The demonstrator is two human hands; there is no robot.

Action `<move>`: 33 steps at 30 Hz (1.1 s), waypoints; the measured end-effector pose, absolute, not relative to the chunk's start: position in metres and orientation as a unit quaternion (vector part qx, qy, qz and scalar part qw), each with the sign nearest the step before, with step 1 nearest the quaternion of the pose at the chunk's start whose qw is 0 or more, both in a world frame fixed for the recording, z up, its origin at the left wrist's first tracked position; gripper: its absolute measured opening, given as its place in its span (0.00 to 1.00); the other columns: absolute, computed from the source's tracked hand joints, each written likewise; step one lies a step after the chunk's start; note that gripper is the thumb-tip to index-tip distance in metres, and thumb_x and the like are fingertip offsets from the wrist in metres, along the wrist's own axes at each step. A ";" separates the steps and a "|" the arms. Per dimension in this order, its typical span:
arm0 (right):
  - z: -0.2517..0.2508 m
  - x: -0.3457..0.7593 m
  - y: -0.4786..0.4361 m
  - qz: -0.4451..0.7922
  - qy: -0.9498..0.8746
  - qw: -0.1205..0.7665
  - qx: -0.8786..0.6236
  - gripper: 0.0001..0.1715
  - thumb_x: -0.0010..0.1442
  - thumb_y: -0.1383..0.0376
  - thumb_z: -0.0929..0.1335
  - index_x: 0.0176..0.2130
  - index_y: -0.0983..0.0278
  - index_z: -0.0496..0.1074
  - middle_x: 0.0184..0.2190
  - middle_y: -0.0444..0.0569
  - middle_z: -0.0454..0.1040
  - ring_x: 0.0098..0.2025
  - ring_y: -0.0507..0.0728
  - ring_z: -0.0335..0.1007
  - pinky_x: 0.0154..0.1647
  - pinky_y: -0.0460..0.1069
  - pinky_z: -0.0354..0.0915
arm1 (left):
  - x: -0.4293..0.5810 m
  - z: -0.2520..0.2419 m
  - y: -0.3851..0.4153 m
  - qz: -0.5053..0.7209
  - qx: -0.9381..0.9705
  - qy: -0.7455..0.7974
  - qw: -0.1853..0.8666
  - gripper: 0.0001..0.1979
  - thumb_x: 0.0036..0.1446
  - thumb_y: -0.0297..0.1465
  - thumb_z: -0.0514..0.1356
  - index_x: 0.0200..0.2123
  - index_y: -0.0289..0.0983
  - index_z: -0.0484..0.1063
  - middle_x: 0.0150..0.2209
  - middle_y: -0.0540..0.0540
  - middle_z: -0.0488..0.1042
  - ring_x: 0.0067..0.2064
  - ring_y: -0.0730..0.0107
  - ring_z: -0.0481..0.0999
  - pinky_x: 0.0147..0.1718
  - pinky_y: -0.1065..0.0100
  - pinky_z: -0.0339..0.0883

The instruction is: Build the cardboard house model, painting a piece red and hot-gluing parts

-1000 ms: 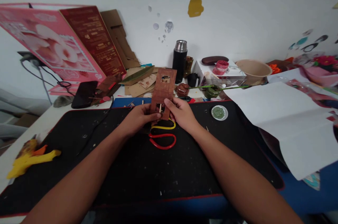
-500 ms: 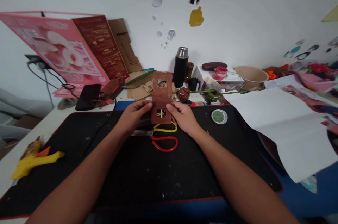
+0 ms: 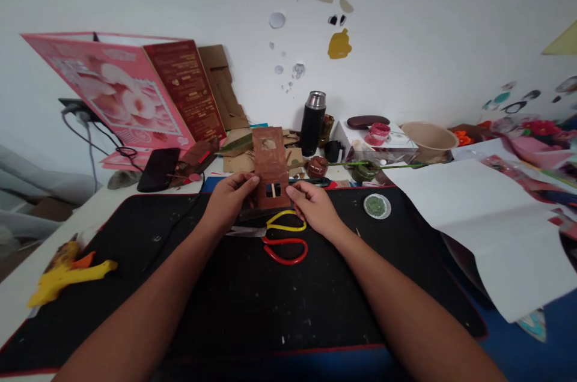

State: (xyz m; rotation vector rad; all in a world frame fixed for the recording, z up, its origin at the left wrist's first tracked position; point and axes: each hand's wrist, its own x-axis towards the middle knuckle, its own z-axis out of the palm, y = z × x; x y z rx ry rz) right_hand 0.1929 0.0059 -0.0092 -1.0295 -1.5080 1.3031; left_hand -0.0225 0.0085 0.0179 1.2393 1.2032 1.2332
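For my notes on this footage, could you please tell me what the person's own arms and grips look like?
The left grip and right grip are bare human hands without gloves; no ring shows, though some fingers are partly hidden. The left forearm and right forearm are bare too: no sleeve, watch or bracelet is visible.

A white table (image 3: 15, 301) bears a black mat (image 3: 315, 298); on that, scissors (image 3: 265, 232).
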 end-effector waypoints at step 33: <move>-0.011 0.190 0.004 0.528 -0.604 0.426 -0.418 0.24 0.66 0.44 0.70 0.33 0.60 0.69 0.18 0.36 0.62 0.19 0.50 0.57 0.20 0.46 0.53 | -0.018 0.013 0.005 0.417 0.517 0.458 0.591 0.26 0.49 0.50 0.74 0.42 0.38 0.77 0.31 0.49 0.78 0.26 0.70 0.75 0.25 0.70 0.68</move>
